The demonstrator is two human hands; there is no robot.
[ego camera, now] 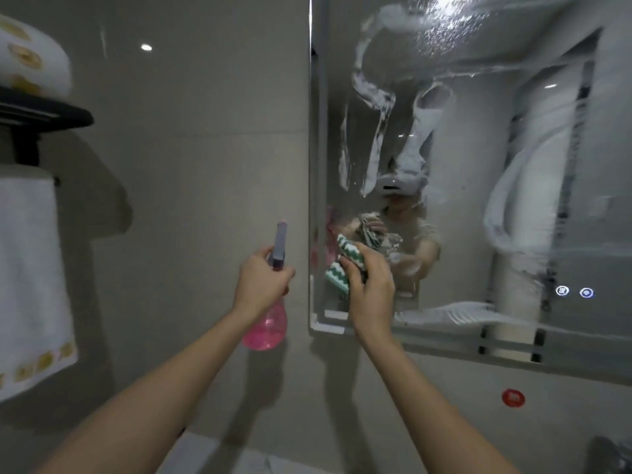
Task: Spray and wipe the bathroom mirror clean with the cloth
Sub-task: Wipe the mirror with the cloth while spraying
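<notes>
1. The mirror (pixel 478 165) hangs on the grey tiled wall (pixel 205 131), filling the right half of the view. White foamy streaks run across its upper and right parts, with a ribbed smear along its bottom edge.
2. The cloth (pixel 342 265), white with green zigzag stripes, is bunched at the mirror's lower left corner, against or just before the glass; contact cannot be judged.
3. The right hand (pixel 371 289) has its grip clamped on the cloth, fingers curled over it.
4. The left hand (pixel 261 280) has its grip closed round the neck of the spray bottle (pixel 266 323), a pink body with a grey-purple head, held upright before the wall just left of the mirror.
5. Two small lit icons (pixel 574 291) glow at the mirror's lower right.
6. A red round sticker (pixel 513 398) sits on the wall below the mirror.
7. At far left, a white towel (pixel 30 275) hangs under a black rack (pixel 44 114).
</notes>
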